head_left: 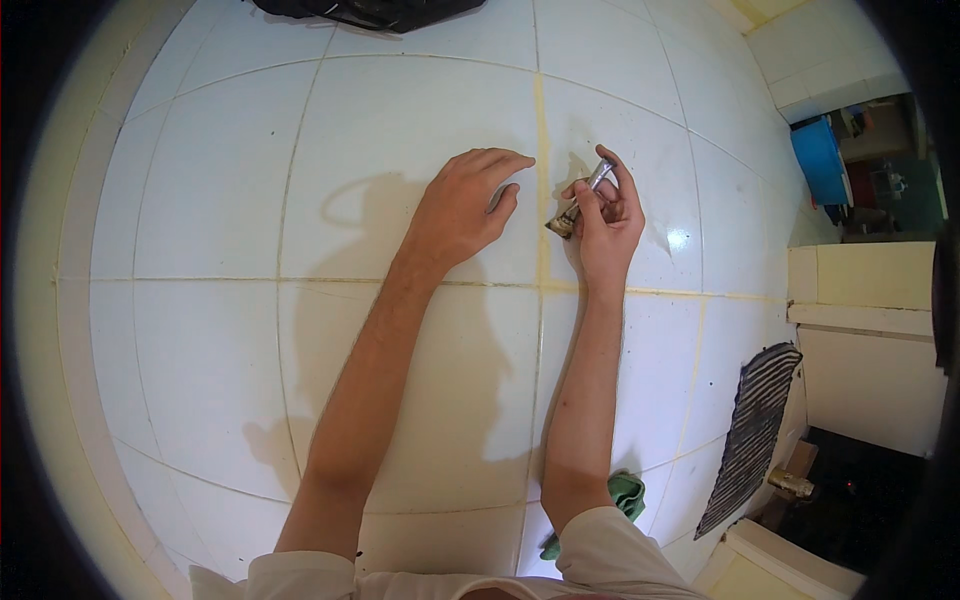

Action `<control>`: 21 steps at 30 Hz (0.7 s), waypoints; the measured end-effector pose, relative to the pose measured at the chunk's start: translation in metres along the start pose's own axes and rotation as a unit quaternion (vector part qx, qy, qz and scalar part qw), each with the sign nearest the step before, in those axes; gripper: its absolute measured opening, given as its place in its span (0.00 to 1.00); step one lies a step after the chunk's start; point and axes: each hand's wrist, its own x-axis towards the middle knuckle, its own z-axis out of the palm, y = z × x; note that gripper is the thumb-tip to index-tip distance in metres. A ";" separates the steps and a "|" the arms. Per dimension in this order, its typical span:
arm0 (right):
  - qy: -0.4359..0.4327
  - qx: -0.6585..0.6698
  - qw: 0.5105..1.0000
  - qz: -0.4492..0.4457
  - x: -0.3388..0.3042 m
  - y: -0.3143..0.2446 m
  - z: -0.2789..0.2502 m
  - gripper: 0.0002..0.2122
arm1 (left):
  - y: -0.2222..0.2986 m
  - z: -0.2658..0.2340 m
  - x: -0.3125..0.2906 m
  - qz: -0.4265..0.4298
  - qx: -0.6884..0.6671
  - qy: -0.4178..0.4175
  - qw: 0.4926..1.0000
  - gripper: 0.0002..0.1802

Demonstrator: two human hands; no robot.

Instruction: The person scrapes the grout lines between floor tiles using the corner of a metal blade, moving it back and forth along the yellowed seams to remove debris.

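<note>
My right hand is closed around a small tool with a shiny silver handle. The tool tilts down to the left and ends in a flared, dark-edged head close to the yellowish grout line; whether that head is a blade or bristles I cannot make out. To its left, my left hand hovers over the white tiles with nothing in it, thumb and fingers apart and pointing toward the right hand. Both arms cast shadows on the tiles.
A black bag-like item lies at the far edge. A green cloth is partly hidden by my right arm. On the right are a striped dark mat, a doorway with a blue bucket-like container, and pale cabinet-like blocks.
</note>
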 end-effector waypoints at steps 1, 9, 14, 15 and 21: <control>-0.003 0.001 1.000 -0.002 0.000 0.001 -0.001 0.22 | 0.000 0.000 0.000 -0.003 -0.001 -0.005 1.000 0.17; 0.019 -0.022 0.999 -0.031 -0.004 0.005 0.005 0.32 | 0.003 0.000 -0.003 -0.001 -0.001 0.009 1.000 0.17; 0.006 -0.054 0.997 -0.054 -0.003 0.011 0.002 0.29 | -0.003 0.003 -0.004 0.001 0.000 0.008 1.000 0.17; -0.002 -0.056 0.997 -0.044 -0.003 0.010 0.001 0.28 | -0.003 0.003 -0.004 0.003 0.001 0.009 1.000 0.17; -0.019 -0.024 0.999 -0.012 -0.001 0.004 -0.001 0.24 | 0.000 0.000 0.000 -0.003 -0.007 0.011 1.000 0.16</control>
